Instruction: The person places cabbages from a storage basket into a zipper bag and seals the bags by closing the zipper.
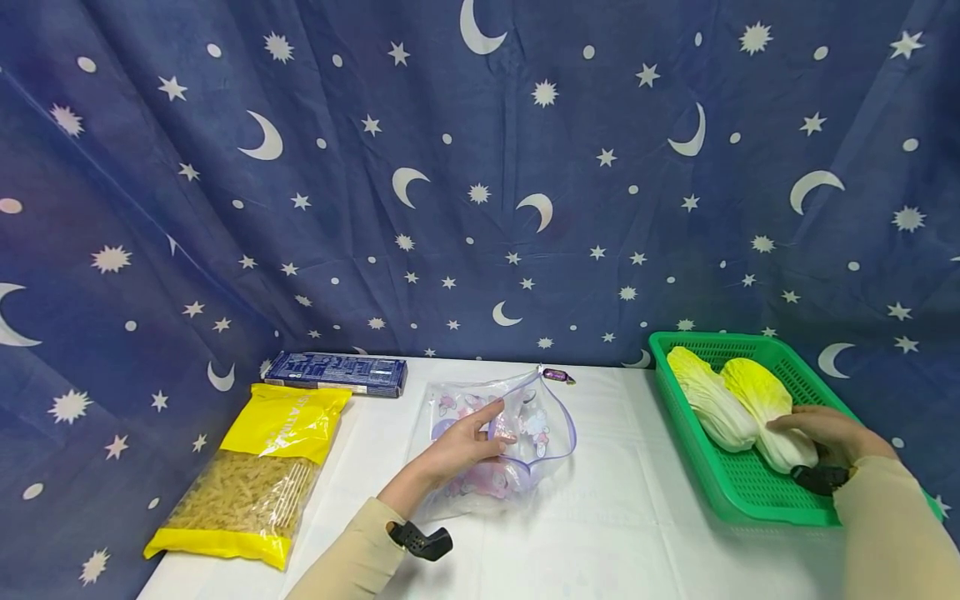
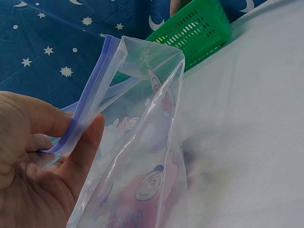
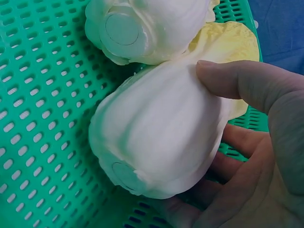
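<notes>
A clear zip bag (image 1: 501, 437) with cartoon prints and a purple zip edge stands open on the white table. My left hand (image 1: 467, 448) pinches its rim (image 2: 88, 111) between thumb and fingers. At the right, a green basket (image 1: 738, 487) holds two napa cabbages. My right hand (image 1: 821, 432) curls round the nearer, right cabbage (image 3: 161, 137), thumb on top and fingers beneath it. The other cabbage (image 1: 708, 398) lies beside it to the left, touching it.
A yellow bag of pasta (image 1: 258, 475) lies at the table's left edge, with a dark blue box (image 1: 336, 372) behind it. A small purple wrapped candy (image 1: 558, 376) lies behind the zip bag. A starry blue cloth (image 1: 480, 183) hangs behind the table.
</notes>
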`<state>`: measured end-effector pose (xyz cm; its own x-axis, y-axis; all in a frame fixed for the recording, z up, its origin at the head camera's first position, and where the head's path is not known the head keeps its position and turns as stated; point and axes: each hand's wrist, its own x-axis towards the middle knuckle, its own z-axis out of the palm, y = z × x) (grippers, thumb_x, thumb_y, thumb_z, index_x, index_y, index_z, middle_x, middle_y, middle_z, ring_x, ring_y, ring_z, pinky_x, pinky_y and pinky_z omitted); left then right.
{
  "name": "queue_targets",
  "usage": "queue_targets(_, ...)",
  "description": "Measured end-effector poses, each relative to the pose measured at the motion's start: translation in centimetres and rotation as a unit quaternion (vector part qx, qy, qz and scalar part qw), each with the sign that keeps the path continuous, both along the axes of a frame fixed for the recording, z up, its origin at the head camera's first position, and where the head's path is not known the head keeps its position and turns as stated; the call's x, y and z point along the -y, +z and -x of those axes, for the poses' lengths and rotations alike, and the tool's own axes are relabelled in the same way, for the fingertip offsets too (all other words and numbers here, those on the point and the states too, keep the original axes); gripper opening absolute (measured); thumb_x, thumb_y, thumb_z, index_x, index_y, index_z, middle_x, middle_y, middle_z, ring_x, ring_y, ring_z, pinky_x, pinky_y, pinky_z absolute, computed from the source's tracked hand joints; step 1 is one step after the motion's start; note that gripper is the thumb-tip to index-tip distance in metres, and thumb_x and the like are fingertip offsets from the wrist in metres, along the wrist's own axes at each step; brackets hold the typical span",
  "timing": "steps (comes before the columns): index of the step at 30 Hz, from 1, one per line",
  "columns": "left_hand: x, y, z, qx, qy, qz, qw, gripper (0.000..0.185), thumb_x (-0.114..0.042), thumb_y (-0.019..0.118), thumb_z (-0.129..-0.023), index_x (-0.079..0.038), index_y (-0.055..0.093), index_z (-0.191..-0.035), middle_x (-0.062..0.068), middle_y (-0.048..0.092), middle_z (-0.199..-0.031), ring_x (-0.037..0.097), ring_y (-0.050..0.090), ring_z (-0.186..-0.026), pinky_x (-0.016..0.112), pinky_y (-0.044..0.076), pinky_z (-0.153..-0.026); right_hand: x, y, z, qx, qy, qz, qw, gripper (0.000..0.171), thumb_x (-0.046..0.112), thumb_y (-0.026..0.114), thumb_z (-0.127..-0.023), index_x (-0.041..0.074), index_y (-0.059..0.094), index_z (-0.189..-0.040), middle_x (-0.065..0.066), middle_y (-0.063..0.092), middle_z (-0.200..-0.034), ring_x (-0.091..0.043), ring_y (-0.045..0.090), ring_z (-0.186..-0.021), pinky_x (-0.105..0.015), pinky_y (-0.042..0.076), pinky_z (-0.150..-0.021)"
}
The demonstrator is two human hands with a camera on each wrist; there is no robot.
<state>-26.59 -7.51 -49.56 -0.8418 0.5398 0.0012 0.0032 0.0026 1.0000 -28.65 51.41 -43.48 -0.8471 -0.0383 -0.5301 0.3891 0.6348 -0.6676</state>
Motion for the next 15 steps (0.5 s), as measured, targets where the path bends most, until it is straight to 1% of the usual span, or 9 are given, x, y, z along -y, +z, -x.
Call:
queue_targets(2, -0.02, 0.0, 0.0, 0.001, -0.002, 0.001, 1.0, 0.076, 0.001, 0.06, -0.097, 0.001, 0.021, -0.161, 0.022, 0.019, -0.166, 0.044, 0.057, -0.126, 0.042, 0.057, -0.096, -0.02, 0.1, -0.17, 0.005, -0.002, 0.002, 1.0, 0.094, 0.036, 0.055, -0.103, -0.026, 0.0, -0.148, -0.05, 0.01, -0.148, -0.05, 0.048, -0.121, -0.05, 0.055, -0.092)
queue_targets(3, -0.03, -0.01, 0.01, 0.001, -0.003, 0.001, 1.0, 0.076, 0.001, 0.061, -0.097, 0.001, 0.021, -0.161, 0.022, 0.019, -0.167, 0.044, 0.056, -0.127, 0.043, 0.057, -0.097, -0.03, 0.18, -0.23, 0.011, -0.003, 0.004, 1.0, 0.094, 0.035, 0.055, -0.103, -0.025, -0.001, -0.148, -0.05, 0.01, -0.147, -0.047, 0.049, -0.119, -0.048, 0.056, -0.091)
queue_targets(4, -0.05, -0.03, 0.02, 0.002, -0.003, 0.001, 1.0, 0.076, 0.001, 0.06, -0.097, 0.0, 0.022, -0.162, 0.021, 0.018, -0.167, 0.044, 0.056, -0.127, 0.043, 0.057, -0.097, -0.11, 0.25, -0.26, 0.014, -0.002, 0.008, 1.0, 0.091, 0.034, 0.055, -0.103, -0.025, 0.002, -0.148, -0.049, 0.02, -0.143, -0.042, 0.053, -0.113, -0.045, 0.057, -0.088)
queue_targets(6, -0.08, -0.03, 0.01, 0.002, -0.003, 0.002, 1.0, 0.076, 0.0, 0.061, -0.097, 0.0, 0.022, -0.162, 0.021, 0.018, -0.167, 0.043, 0.057, -0.127, 0.042, 0.057, -0.097, -0.21, 0.41, -0.37, 0.021, -0.006, 0.013, 1.0, 0.083, 0.031, 0.057, -0.102, -0.025, 0.014, -0.145, -0.042, 0.037, -0.133, -0.034, 0.056, -0.105, -0.042, 0.057, -0.085)
queue_targets(8, -0.12, -0.03, 0.0, 0.001, -0.002, 0.002, 1.0, 0.076, 0.0, 0.061, -0.097, 0.0, 0.022, -0.162, 0.02, 0.018, -0.167, 0.042, 0.057, -0.127, 0.039, 0.058, -0.095, -0.32, 0.55, -0.41, 0.029, -0.009, 0.015, 0.999, 0.078, 0.029, 0.059, -0.101, -0.024, 0.02, -0.142, -0.032, 0.048, -0.124, -0.03, 0.057, -0.099, -0.041, 0.057, -0.083)
queue_targets(9, -0.13, -0.03, -0.01, 0.002, -0.002, 0.003, 1.0, 0.076, 0.0, 0.061, -0.097, 0.0, 0.022, -0.162, 0.02, 0.018, -0.167, 0.042, 0.057, -0.126, 0.037, 0.058, -0.094, -0.38, 0.58, -0.44, 0.033, -0.01, 0.013, 0.999, 0.075, 0.029, 0.06, -0.1, -0.023, 0.024, -0.14, -0.028, 0.051, -0.12, -0.03, 0.057, -0.098, -0.041, 0.057, -0.083)
queue_targets(10, -0.15, -0.04, -0.02, 0.002, -0.002, 0.004, 1.0, 0.076, 0.0, 0.061, -0.097, -0.001, 0.022, -0.162, 0.02, 0.02, -0.167, 0.042, 0.058, -0.126, 0.035, 0.059, -0.093, -0.46, 0.57, -0.47, 0.035, -0.01, 0.01, 0.999, 0.069, 0.029, 0.06, -0.099, -0.022, 0.029, -0.134, -0.021, 0.055, -0.114, -0.027, 0.057, -0.095, -0.041, 0.058, -0.082)
queue_targets(12, -0.17, -0.07, -0.04, 0.001, -0.004, 0.002, 1.0, 0.077, 0.0, 0.061, -0.096, 0.0, 0.021, -0.162, 0.021, 0.02, -0.166, 0.043, 0.058, -0.125, 0.033, 0.059, -0.091, -0.49, 0.53, -0.56, 0.039, -0.015, 0.009, 0.999, 0.063, 0.028, 0.061, -0.099, -0.019, 0.034, -0.13, -0.019, 0.055, -0.112, -0.028, 0.057, -0.095, -0.041, 0.057, -0.082)
queue_targets(15, -0.19, -0.17, -0.06, 0.0, -0.008, 0.002, 1.0, 0.078, 0.0, 0.062, -0.096, 0.001, 0.02, -0.162, 0.024, 0.022, -0.165, 0.044, 0.058, -0.124, 0.032, 0.059, -0.091, -0.55, 0.38, -0.6, 0.039, -0.01, 0.009, 0.999, 0.055, 0.028, 0.059, -0.099, -0.014, 0.036, -0.124, -0.022, 0.051, -0.113, -0.03, 0.055, -0.097, -0.041, 0.057, -0.082)
